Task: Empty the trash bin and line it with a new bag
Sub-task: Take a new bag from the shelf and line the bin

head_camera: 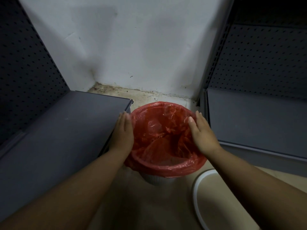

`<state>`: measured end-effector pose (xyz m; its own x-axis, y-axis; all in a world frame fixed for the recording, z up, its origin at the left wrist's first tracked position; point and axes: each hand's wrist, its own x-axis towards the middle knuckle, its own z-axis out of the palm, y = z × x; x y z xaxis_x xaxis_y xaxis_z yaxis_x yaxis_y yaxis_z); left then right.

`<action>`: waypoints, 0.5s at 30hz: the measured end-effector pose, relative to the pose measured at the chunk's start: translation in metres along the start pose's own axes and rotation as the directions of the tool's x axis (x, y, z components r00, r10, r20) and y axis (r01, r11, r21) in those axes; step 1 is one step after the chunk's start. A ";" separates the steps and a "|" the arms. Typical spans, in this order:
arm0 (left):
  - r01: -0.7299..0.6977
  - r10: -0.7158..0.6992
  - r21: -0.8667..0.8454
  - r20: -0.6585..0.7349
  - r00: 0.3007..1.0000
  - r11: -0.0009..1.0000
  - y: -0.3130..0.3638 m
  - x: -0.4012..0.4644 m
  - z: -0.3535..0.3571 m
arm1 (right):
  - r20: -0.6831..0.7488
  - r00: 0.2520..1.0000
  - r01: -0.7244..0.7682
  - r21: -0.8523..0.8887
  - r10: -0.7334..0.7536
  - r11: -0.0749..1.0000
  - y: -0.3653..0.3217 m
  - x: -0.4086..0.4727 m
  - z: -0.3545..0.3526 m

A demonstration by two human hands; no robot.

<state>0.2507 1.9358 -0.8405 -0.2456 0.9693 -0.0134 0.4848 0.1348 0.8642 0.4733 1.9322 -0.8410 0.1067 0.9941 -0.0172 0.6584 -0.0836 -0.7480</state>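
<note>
Press the red bag (163, 130) overhang evenly down around the trash bin (156, 179) rim: left hand (122, 133) and right hand (201, 131) lie flat-fingered on opposite sides of the bin, gripping nothing

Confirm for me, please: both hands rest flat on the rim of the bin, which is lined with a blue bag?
Not quite: the bag is red, not blue, as the head view shows. The left hand and right hand do rest flat on the bin rim.

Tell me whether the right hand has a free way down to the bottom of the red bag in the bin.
Probably yes. The right hand lies flat on the rim of the red bag, whose mouth gapes wide with nothing visible inside. The left hand lies on the opposite rim, out of the way.
</note>
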 end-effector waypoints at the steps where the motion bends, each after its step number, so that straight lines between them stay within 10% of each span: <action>1: 0.060 -0.061 -0.060 -0.018 0.998 0.996 0.001 0.001 0.004 | 0.002 1.000 -0.027 0.004 0.027 1.000 0.000 0.003 0.003; 15: 0.257 -0.266 -0.163 -0.034 0.963 0.953 0.000 0.005 0.008 | -0.033 0.994 -0.101 0.145 0.107 0.984 0.009 0.009 0.007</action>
<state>0.2564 1.9423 -0.8446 -0.3941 0.8910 -0.2252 0.2617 0.3437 0.9019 0.4744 1.9405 -0.8525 0.2008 0.9767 -0.0752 0.5293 -0.1728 -0.8306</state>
